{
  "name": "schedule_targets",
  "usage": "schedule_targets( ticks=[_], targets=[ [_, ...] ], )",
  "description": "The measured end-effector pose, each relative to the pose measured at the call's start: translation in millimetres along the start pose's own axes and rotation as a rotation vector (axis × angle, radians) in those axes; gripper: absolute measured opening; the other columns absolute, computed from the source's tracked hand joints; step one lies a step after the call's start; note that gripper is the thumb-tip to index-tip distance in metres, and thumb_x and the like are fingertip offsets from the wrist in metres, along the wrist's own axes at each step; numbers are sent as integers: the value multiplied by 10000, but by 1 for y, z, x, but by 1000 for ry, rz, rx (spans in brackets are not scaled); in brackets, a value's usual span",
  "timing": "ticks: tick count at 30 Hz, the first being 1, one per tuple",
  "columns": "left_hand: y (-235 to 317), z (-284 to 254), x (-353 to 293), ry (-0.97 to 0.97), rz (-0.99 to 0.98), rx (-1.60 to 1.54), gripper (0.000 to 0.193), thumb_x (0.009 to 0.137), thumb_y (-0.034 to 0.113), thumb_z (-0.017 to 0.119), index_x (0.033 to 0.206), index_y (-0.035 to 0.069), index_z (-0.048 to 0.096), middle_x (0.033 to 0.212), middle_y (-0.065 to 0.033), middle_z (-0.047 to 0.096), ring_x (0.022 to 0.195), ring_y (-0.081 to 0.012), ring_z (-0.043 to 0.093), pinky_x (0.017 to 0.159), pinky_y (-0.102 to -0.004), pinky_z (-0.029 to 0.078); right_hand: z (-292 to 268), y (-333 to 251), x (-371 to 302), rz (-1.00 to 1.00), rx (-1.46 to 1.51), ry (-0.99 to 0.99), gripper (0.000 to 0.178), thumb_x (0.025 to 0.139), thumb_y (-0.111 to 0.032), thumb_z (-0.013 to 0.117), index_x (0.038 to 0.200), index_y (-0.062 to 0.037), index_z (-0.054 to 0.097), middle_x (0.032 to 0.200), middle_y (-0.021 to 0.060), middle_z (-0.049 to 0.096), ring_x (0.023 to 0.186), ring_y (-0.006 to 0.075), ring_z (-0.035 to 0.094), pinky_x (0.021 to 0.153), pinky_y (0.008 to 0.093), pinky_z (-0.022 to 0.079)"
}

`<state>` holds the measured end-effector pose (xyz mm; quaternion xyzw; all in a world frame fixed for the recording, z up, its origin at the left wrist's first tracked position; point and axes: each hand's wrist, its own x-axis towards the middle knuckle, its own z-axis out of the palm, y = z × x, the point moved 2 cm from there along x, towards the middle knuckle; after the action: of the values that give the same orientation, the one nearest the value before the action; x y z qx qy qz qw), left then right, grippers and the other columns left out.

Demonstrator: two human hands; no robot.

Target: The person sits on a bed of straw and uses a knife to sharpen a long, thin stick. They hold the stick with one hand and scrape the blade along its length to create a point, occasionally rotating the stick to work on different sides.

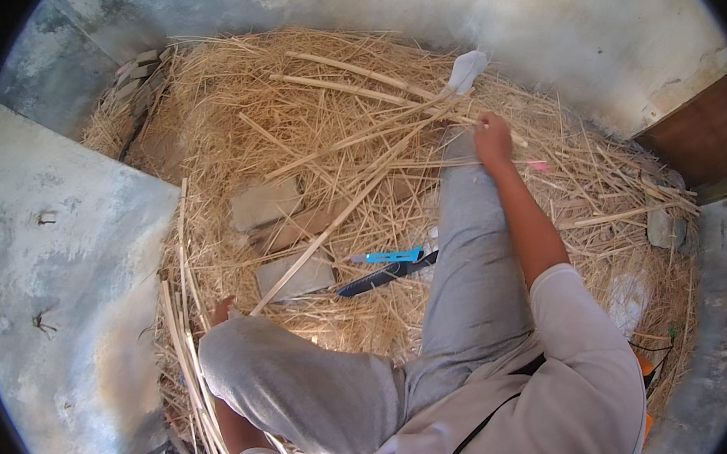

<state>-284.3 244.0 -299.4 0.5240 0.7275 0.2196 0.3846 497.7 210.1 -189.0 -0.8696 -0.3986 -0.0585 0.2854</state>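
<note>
My right hand [492, 140] is closed round the end of a pale split-bamboo strip [409, 100], above my outstretched right shin. Behind my bent left knee my left hand [225, 309] is mostly hidden; its visible fingers look curled, and what they hold cannot be made out. Close by it, the lower end of a long bamboo strip [329, 232] slants up to the right toward my right foot. A dark-bladed knife [385, 275] lies between my legs on the shavings, with a blue-handled cutter [395, 256] just beyond it.
Bamboo shavings [223, 101] cover the floor. Long strips [185, 346] run along my left side. Flat stone blocks [266, 203] and a brown board [316, 222] lie ahead. Stained walls [554, 29] close in the space. A small pink piece [538, 165] lies right of my hand.
</note>
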Motion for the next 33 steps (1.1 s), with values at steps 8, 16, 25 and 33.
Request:
schedule_targets(
  ticks=[8, 16, 25, 33],
  targets=[
    [1, 7, -14, 47, -60, 202, 755, 768, 221, 800, 1422, 142, 430, 1265, -196, 482, 1157, -308, 461, 959, -438, 414, -8, 75, 31, 63, -553, -354, 447, 847, -336, 681, 1240, -155, 574, 1218, 116, 591, 1228, 322, 512, 1000, 554, 411],
    [-10, -55, -56, 92, -73, 404, 759, 781, 173, 766, 1450, 157, 407, 1359, -234, 417, 1261, -353, 384, 1031, -459, 364, -60, 69, 59, -177, -282, -459, 345, 772, -318, 777, 977, -93, 615, 1081, 116, 627, 1054, 295, 592, 872, 474, 456],
    [-30, -156, -139, 205, -63, 598, 771, 795, 118, 728, 1481, 173, 381, 1464, -277, 344, 1379, -405, 299, 1112, -482, 308, -193, -8, 47, 181, 289, -746, 399, 809, -335, 749, 1085, -81, 614, 811, 63, 647, 645, 140, 584, 572, 322, 455],
    [-41, -191, -234, 457, -70, 443, 728, 860, 89, 651, 1509, 127, 323, 1532, -243, 312, 1420, -408, 296, 1150, -481, 287, -226, -5, 58, -293, 278, -425, 154, 868, -160, 680, 965, -43, 658, 716, 60, 650, 572, 105, 574, 490, 288, 462]
  ],
)
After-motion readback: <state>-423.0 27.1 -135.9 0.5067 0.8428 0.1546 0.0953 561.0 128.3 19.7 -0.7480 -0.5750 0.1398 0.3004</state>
